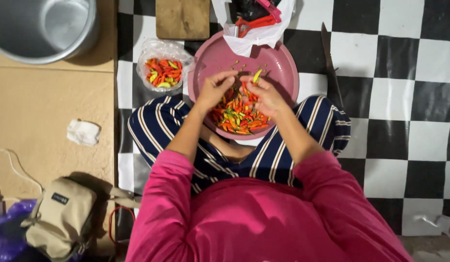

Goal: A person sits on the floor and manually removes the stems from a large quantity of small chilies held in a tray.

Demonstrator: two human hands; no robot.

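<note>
Pinching a yellow-green chili (257,76), the right hand (265,95) hovered over the pink tray (283,58). The left hand (216,87), just beside it above the tray's chili pile (237,116), had fingertips pressed together, contents unclear

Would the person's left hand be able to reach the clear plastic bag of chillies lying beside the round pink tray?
Probably yes: the left hand works over the round pink tray, and the clear plastic bag of chillies lies open just to its left, with nothing between them.

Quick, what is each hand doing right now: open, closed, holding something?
Left hand: fingers pinched together over the chilies in the pink basin; what it grips cannot be told.
Right hand: closed on a yellow-green chili.
</note>
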